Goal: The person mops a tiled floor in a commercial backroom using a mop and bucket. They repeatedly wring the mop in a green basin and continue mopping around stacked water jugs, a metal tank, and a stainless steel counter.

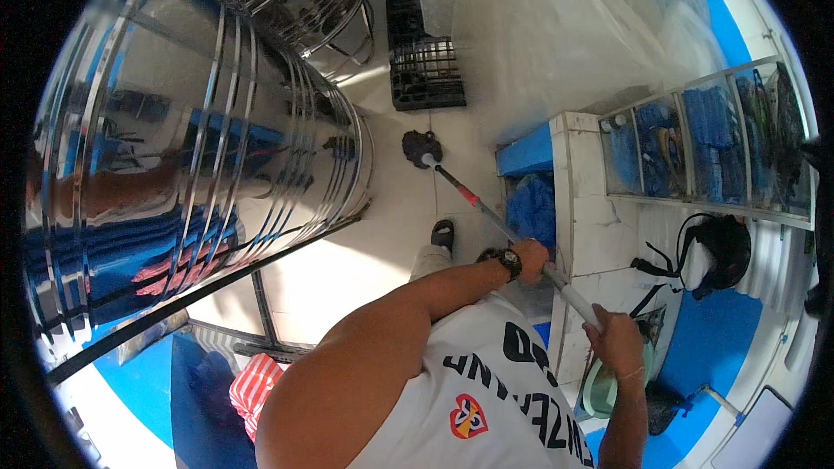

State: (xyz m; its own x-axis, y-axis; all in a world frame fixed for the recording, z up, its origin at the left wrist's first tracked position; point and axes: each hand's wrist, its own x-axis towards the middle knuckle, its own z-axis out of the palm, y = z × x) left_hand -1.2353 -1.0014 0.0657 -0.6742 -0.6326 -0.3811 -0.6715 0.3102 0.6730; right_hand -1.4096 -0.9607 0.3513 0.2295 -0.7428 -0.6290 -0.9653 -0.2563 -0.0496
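Note:
A mop with a dark, stringy head (pixel 422 148) rests on the pale tiled floor ahead of me. Its long handle (pixel 492 219), grey with a red and black section, slants back towards my right side. Wrapped around the shaft is my left hand (pixel 530 260), with a dark watch on the wrist. Closer to the handle's upper end, my right hand (pixel 617 340) also grips it. Beside the mop's path, one foot in a dark sandal (pixel 443 234) shows on the floor.
Large shiny steel tanks (pixel 287 122) with ringed bars stand at left. A black plastic crate (pixel 427 74) lies beyond the mop head. Cloudy plastic sheeting (pixel 556 35) hangs at far right, above a tiled counter (pixel 591 234) and glass-fronted shelf (pixel 704 139). A green basin (pixel 601 391) sits near my right hand.

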